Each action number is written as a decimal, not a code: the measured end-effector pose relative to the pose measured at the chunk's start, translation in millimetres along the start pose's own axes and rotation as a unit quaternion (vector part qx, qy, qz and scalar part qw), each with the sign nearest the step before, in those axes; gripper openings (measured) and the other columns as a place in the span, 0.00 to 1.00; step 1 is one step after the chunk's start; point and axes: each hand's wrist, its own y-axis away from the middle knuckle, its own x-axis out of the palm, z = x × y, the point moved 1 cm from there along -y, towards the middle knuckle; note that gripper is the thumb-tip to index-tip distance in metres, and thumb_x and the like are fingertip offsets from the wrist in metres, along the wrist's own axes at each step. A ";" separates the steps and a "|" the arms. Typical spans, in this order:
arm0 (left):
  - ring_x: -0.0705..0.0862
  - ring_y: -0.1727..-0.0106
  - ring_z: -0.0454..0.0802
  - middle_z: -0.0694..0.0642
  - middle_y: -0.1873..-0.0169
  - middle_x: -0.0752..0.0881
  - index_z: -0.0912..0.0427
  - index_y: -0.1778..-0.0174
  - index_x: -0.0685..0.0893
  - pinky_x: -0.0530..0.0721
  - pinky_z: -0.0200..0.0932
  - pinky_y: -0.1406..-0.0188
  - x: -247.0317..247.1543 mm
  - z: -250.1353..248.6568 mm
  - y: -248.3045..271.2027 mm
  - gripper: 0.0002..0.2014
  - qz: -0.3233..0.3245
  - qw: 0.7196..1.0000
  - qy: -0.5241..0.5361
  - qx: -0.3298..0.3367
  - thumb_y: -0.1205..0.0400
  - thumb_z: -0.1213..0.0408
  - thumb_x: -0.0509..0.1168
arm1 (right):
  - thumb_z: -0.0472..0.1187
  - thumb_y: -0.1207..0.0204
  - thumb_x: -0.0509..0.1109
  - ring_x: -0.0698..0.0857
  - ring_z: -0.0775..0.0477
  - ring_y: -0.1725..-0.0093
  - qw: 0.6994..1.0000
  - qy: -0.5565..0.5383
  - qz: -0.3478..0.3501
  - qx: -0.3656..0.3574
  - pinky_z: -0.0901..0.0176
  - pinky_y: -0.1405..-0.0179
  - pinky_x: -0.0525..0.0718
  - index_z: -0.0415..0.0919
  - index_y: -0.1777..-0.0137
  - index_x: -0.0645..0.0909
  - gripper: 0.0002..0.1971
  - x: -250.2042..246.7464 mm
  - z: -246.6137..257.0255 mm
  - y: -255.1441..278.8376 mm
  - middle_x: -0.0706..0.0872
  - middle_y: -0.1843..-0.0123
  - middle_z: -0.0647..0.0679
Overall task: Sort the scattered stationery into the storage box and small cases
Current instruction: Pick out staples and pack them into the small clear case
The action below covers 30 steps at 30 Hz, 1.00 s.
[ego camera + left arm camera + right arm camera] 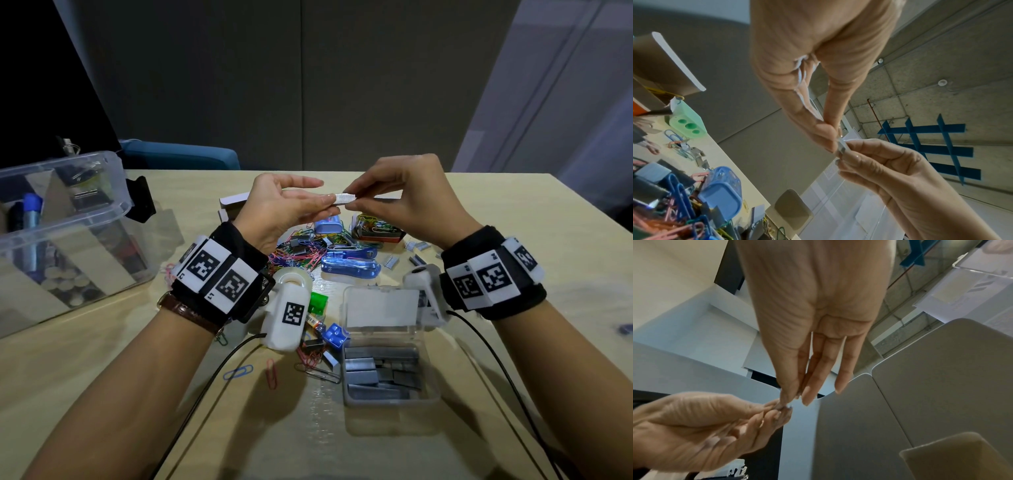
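While both hands are raised above the pale wooden table [479, 205], a short silver strip of staples [344, 198] is held between them, over the far side of the heap of coloured paper clips [298, 253]. One end of the strip is pinched by the thumb and fingertips of the left hand [281, 205], whose other fingers are stretched out loosely; the other end is pinched by the thumb and fingertips of the right hand [407, 195], whose fingers are curled down over it. In the left wrist view the same strip [842, 148] is seen gripped between the two sets of fingertips, touching both.

Just behind the heap an open red cardboard box [376, 228] filled with paper clips is seen, and just right of the heap a translucent blue stapler [351, 265] lies on its side. On the near side of the heap a roll of clear tape [294, 279] stands, with a small green plastic piece [318, 303] beside it. Nearer still, a small clear plastic case [390, 373] lies open, with grey staple strips stacked in it. Well to the left of the heap, a large clear plastic storage box [65, 226] with cardboard dividers is placed, with a blue-capped marker [32, 226] in one compartment.
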 end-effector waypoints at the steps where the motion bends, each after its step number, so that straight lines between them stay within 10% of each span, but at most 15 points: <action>1: 0.91 0.66 0.51 0.67 0.61 0.90 0.69 0.46 0.80 0.88 0.36 0.66 -0.2 0.4 -0.6 0.15 -0.004 1.000 -0.003 0.000 0.26 0.80 0.72 | 0.45 0.28 0.79 0.89 0.57 0.58 1.000 0.018 0.000 -0.002 0.62 0.51 0.88 0.43 0.50 0.91 0.10 0.1 0.0 -0.4 0.90 0.56 0.51; 5: 0.91 0.64 0.49 0.60 0.64 0.91 0.64 0.42 0.79 0.89 0.42 0.62 -0.3 3.9 -3.2 0.20 -0.029 0.998 -0.054 -0.007 0.28 0.74 0.76 | 0.55 0.27 0.75 0.86 0.56 0.60 0.989 0.148 0.002 -0.014 0.50 0.62 0.87 0.52 0.50 0.91 0.11 2.2 2.5 -0.2 0.89 0.56 0.56; 16: 0.92 0.60 0.47 0.57 0.64 0.91 0.64 0.39 0.76 0.89 0.41 0.62 20.9 -8.0 16.8 0.28 -0.014 0.992 -0.115 0.058 0.33 0.68 0.79 | 0.54 0.26 0.76 0.83 0.55 0.64 0.962 0.267 0.013 -0.063 0.70 0.73 0.59 0.54 0.52 0.91 0.08 -28.1 27.2 13.5 0.87 0.59 0.56; 21: 0.90 0.64 0.42 0.53 0.67 0.89 0.61 0.43 0.77 0.85 0.37 0.68 31.7 -20.8 34.7 0.25 -0.001 0.979 -0.177 0.104 0.33 0.66 0.80 | 0.56 0.23 0.71 0.87 0.51 0.57 0.943 0.328 0.027 -0.048 0.54 0.63 0.83 0.54 0.49 0.88 0.10 -44.6 50.4 20.7 0.88 0.57 0.58; 30: 0.90 0.63 0.45 0.58 0.66 0.91 0.60 0.45 0.78 0.87 0.40 0.66 19.0 -4.0 65.9 0.30 0.099 0.968 -0.227 0.032 0.42 0.59 0.79 | 0.52 0.27 0.75 0.83 0.55 0.62 0.950 0.293 0.106 -0.023 0.62 0.68 0.74 0.51 0.56 0.89 0.07 -32.5 63.5 53.5 0.82 0.67 0.60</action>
